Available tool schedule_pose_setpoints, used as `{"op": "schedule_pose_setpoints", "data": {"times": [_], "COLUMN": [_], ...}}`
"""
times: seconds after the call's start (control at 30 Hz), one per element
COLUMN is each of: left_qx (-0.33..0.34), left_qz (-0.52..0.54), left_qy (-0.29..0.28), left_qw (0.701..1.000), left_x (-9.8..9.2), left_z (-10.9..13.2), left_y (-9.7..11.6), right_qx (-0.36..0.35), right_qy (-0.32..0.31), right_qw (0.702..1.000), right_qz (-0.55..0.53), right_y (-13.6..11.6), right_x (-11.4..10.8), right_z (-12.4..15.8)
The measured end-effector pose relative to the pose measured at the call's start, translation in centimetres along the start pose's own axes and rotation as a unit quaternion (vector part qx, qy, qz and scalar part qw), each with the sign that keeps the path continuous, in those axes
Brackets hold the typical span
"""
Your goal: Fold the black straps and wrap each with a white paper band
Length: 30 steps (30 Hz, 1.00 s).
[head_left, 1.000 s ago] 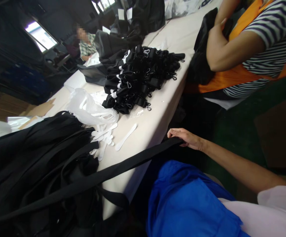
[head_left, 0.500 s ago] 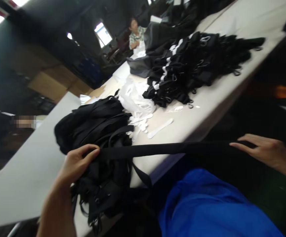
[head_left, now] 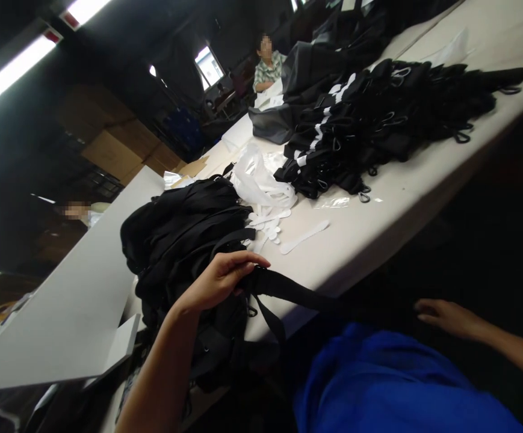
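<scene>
Left hand (head_left: pixel 225 278) pinches black strap (head_left: pixel 292 290) over near bench (head_left: pixel 351 234) edge, probably to hold it clear of dark pile (head_left: pixel 189 225) at left; strap sags rightward toward right hand (head_left: pixel 453 319), grip unclear in shadow.

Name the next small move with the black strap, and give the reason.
Perhaps draw the black strap taut: it sags from the left hand, and its far stretch fades into shadow toward the right hand, whose grip is unclear.

Right hand (head_left: pixel 451 319) blurred, grip unclear; black strap (head_left: pixel 290 288) partly hidden in shadow near it.
</scene>
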State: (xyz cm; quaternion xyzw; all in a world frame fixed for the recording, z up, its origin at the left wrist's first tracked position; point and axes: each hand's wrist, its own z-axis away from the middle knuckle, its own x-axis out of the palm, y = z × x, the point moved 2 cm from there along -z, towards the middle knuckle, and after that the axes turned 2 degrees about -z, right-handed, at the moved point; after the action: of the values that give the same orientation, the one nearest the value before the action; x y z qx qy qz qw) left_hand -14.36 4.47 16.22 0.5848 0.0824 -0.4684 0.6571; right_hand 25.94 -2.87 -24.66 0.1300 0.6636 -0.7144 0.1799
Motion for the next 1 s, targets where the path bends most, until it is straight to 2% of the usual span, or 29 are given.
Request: {"op": "schedule_pose_setpoints", "data": {"times": [0.07, 0.13, 0.2, 0.27, 0.3, 0.37, 0.43, 0.53, 0.67, 0.7, 0.77, 0.83, 0.9, 0.97, 1.0], "left_qx": [0.023, 0.067, 0.123, 0.169, 0.187, 0.222, 0.266, 0.332, 0.401, 0.418, 0.453, 0.495, 0.53, 0.561, 0.565], "left_qz": [-0.023, -0.068, -0.117, -0.155, -0.175, -0.224, -0.279, -0.345, -0.396, -0.407, -0.429, -0.436, -0.414, -0.371, -0.35], "left_qy": [-0.006, -0.019, -0.034, -0.032, -0.022, 0.005, 0.035, 0.084, 0.145, 0.156, 0.174, 0.198, 0.222, 0.205, 0.175], "left_qw": [0.999, 0.995, 0.985, 0.973, 0.966, 0.949, 0.922, 0.874, 0.813, 0.797, 0.762, 0.725, 0.707, 0.711, 0.726], "left_x": [0.6, 1.3, 2.0, 2.7, 3.1, 3.6, 4.2, 4.9, 5.5, 5.7, 6.3, 7.5, 9.3, 11.8, 13.2], "left_z": [-0.2, -0.1, 0.0, 0.1, 0.1, 0.2, 0.5, 1.5, 3.1, 3.5, 3.9, 4.0, 3.6, 2.6, 1.9], "left_y": [1.0, 2.4, 3.8, 4.7, 5.0, 5.1, 4.8, 4.1, 3.7, 3.8, 4.0, 4.1, 4.1, 3.6, 3.2], "right_qx": [-0.003, -0.034, -0.108, -0.164, -0.155, -0.121, -0.088, -0.091, -0.145, -0.162, -0.201, -0.239, -0.265, -0.269, -0.268], "right_qy": [-0.035, -0.088, -0.163, -0.234, -0.287, -0.373, -0.388, -0.293, -0.206, -0.171, -0.049, 0.112, 0.252, 0.329, 0.351], "right_qw": [0.999, 0.991, 0.964, 0.921, 0.9, 0.865, 0.864, 0.914, 0.96, 0.968, 0.978, 0.964, 0.931, 0.905, 0.897], "right_qz": [-0.024, -0.092, -0.182, -0.267, -0.289, -0.312, -0.308, -0.265, -0.119, -0.083, -0.033, -0.004, 0.014, 0.008, -0.007], "right_y": [-5.7, -12.5, -19.2, -24.1, -25.6, -26.8, -26.5, -25.5, -25.7, -25.9, -26.6, -27.3, -28.3, -29.5, -30.1], "right_x": [1.5, 2.5, 3.1, 3.5, 3.8, 4.2, 4.1, 2.3, -1.4, -2.2, -3.8, -5.4, -6.9, -8.3, -8.8], "right_z": [-0.3, -0.6, -1.0, -1.6, -1.9, -2.7, -3.4, -4.0, -3.0, -2.6, -1.7, -0.9, 0.1, 1.1, 1.6]}}
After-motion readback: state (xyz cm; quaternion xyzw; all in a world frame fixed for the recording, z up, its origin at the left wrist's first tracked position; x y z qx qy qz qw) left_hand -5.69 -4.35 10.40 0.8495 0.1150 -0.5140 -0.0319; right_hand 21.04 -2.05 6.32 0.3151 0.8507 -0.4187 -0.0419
